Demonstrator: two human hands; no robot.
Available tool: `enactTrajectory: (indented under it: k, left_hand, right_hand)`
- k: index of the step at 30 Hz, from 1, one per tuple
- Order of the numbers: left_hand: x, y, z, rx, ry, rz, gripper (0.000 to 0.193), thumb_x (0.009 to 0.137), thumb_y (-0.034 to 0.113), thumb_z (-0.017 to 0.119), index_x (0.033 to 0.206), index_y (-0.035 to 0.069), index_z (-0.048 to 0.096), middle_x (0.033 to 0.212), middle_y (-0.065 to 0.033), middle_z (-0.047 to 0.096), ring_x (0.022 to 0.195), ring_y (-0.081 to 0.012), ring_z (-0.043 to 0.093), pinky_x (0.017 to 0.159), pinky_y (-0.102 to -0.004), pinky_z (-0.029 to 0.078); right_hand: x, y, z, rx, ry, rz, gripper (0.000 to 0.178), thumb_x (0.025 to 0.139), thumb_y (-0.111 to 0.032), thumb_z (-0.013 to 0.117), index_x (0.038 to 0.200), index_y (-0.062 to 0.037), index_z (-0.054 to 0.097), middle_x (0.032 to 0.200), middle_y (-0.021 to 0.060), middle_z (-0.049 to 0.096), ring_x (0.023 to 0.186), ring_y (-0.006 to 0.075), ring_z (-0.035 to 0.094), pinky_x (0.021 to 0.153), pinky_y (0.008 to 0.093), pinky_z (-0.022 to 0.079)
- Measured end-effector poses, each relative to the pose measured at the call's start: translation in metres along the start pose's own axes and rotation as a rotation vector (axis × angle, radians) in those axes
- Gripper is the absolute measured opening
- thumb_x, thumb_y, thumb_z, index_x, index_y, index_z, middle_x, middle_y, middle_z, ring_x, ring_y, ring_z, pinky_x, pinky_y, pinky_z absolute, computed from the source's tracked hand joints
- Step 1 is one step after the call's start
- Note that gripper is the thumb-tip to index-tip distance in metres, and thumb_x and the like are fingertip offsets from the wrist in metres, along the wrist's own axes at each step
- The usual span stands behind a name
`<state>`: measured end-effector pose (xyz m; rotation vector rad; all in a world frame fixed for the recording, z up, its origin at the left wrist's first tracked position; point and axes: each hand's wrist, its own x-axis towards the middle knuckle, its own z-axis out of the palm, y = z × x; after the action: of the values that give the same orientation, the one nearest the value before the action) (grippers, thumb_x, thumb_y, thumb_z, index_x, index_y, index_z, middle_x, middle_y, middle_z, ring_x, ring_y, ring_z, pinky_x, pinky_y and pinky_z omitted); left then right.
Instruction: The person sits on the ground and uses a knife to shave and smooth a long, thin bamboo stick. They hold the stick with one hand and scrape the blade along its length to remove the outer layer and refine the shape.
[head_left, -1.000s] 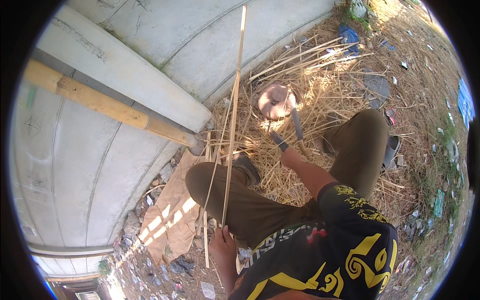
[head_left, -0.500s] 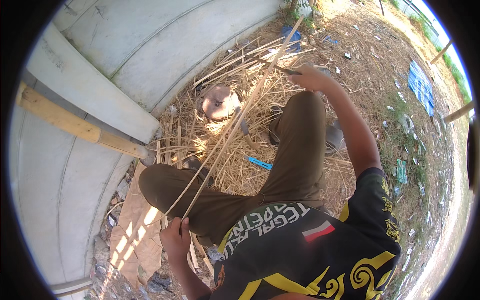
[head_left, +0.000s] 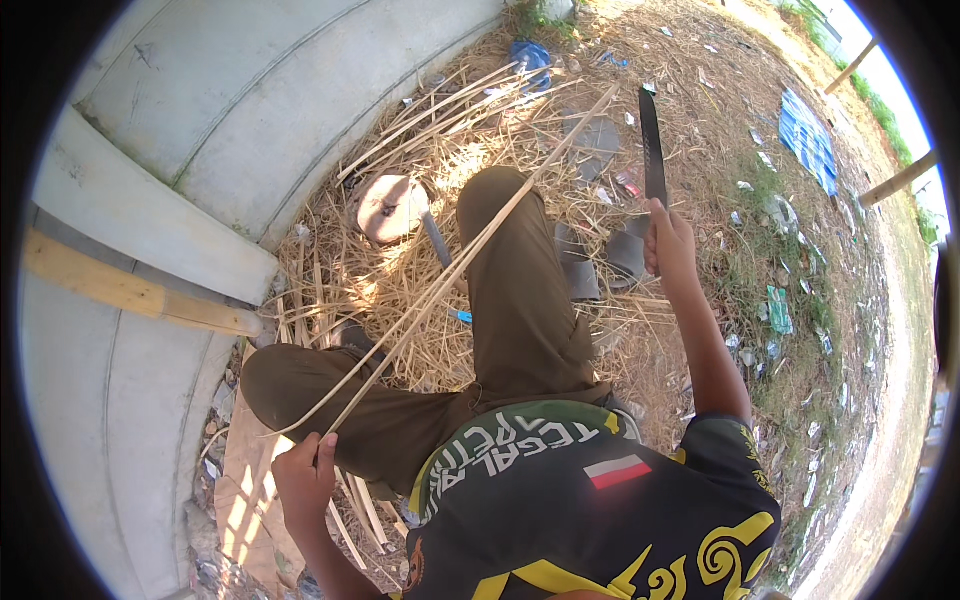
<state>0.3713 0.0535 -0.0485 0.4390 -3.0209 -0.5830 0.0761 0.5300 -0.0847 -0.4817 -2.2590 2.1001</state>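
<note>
My right hand (head_left: 670, 245) is raised on the right, closed around the handle of a machete (head_left: 652, 140) whose long dark blade points away from me. At the lower left, my left hand (head_left: 305, 475) pinches the near end of a long pale bamboo strip (head_left: 490, 232). This strip slants over my bent legs to the far right and is parted into two lengths toward the near end. One length is in my fingers, while the other ends loose just beyond them. The machete blade and the strip are apart.
A round wooden block (head_left: 392, 209) sits among pale shavings, with a grey blade-like tool (head_left: 436, 240) beside it. More strips (head_left: 440, 118) lie behind. A wall (head_left: 260, 90) and a bamboo pole (head_left: 140, 290) stand left. Grey sandal-like pieces (head_left: 627, 250) lie near my right forearm.
My right hand has swung right and nearer, and the machete has come away from the strip to point outward. My right knee has shifted left. The left hand keeps its pinch.
</note>
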Motion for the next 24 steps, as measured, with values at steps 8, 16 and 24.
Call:
enactTrajectory:
  k: [8, 16, 24]
  left_hand:
    - [-0.013, -0.041, 0.0, -0.033, -0.103, -0.009, 0.048, 0.102, 0.033, 0.055, 0.07, -0.002, 0.046, 0.053, -0.0191, 0.038, 0.047, -0.032, 0.036, 0.05, -0.043, 0.03]
    - [-0.019, -0.04, -0.008, 0.02, -0.086, -0.028, 0.04, 0.1, 0.029, 0.057, 0.076, -0.003, 0.055, 0.058, -0.0194, 0.045, 0.05, -0.0312, 0.043, 0.052, -0.0413, 0.034]
    - [-0.017, -0.035, -0.012, 0.095, -0.066, 0.029, 0.037, 0.098, 0.022, 0.06, 0.071, -0.001, 0.051, 0.056, -0.0175, 0.045, 0.048, -0.0336, 0.044, 0.049, -0.0426, 0.033]
  right_hand:
    - [-0.109, 0.025, 0.036, -0.318, -0.311, -0.253, 0.041, 0.105, -0.039, 0.052, 0.083, -0.0039, 0.052, 0.057, 0.0017, 0.046, 0.05, 0.009, 0.041, 0.048, 0.0289, 0.035]
    - [-0.118, 0.018, 0.051, -0.42, -0.367, -0.249, 0.042, 0.104, -0.038, 0.056, 0.084, -0.0011, 0.053, 0.059, 0.0063, 0.044, 0.054, 0.0124, 0.039, 0.05, 0.033, 0.035]
    - [-0.127, 0.044, 0.06, -0.087, -0.158, -0.476, 0.038, 0.107, -0.036, 0.046, 0.094, -0.0016, 0.054, 0.061, -0.0045, 0.046, 0.055, 0.0055, 0.039, 0.05, 0.0238, 0.031]
